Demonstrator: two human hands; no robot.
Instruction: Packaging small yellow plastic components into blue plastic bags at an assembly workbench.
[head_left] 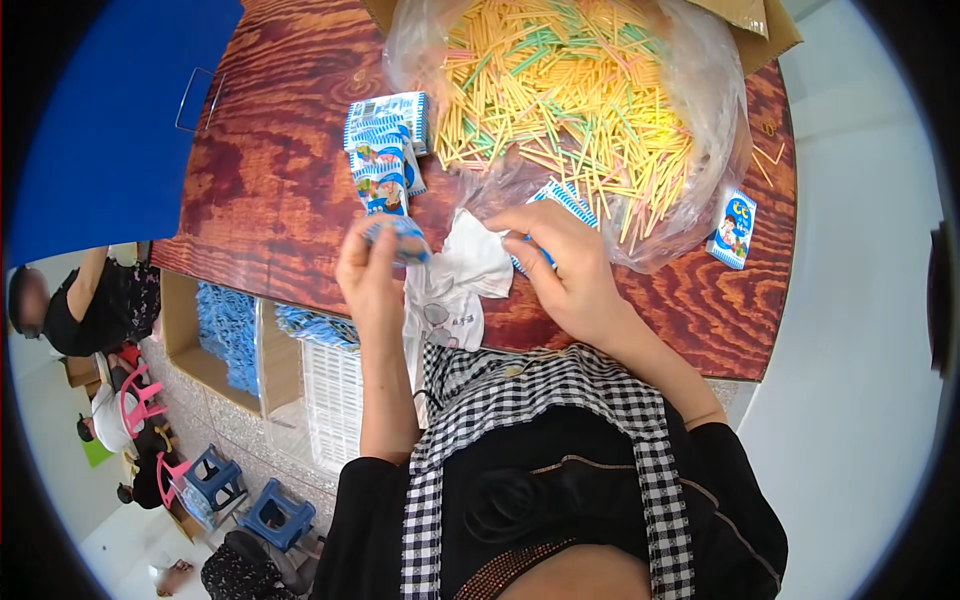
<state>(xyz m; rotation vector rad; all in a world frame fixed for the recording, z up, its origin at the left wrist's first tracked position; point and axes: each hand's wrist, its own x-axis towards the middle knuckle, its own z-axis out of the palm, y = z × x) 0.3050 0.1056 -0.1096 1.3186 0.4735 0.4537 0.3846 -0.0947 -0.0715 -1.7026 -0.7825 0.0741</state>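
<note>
Pinching a blue packet (411, 246) with your left hand (368, 268).
Your right hand (568, 262) is half curled, its grip I cannot tell; yellow sticks (570, 110) lie at one o'clock.

Left hand (365, 272) pinches a blue-and-white packet (407, 243) | right hand (565, 262), fingers curled, beside a white cloth (480, 258) | similar packets (380, 165) heaped on the reddish table (270, 150) | yellow sticks (585, 110) spilling inside clear bag (728, 95) beyond

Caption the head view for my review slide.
Left hand holding a small blue-and-white packet, right hand near a white cloth, before a heap of mostly yellow sticks.
</note>
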